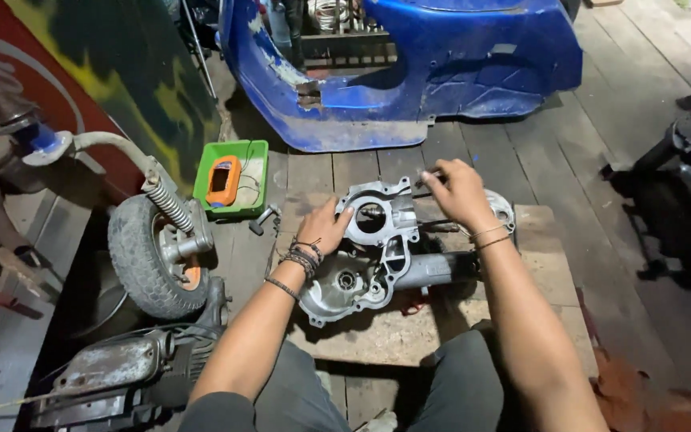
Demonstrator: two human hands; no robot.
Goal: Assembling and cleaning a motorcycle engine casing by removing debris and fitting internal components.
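A grey metal engine crankcase (369,256) lies on a flat wooden board (549,264) on the plank floor, between my knees. My left hand (325,226) rests on the case's left edge, beside its round opening, steadying it. My right hand (457,190) is over the upper right of the case, fingers closed on a thin metal tool (428,178) that points left. Both wrists wear bracelets.
A blue scooter body shell (409,72) stands ahead. A green tray (233,178) with an orange meter sits at left, near a small wheel with fork and spring (157,248). Another engine part (113,372) lies bottom left. A dark machine (689,192) is at right.
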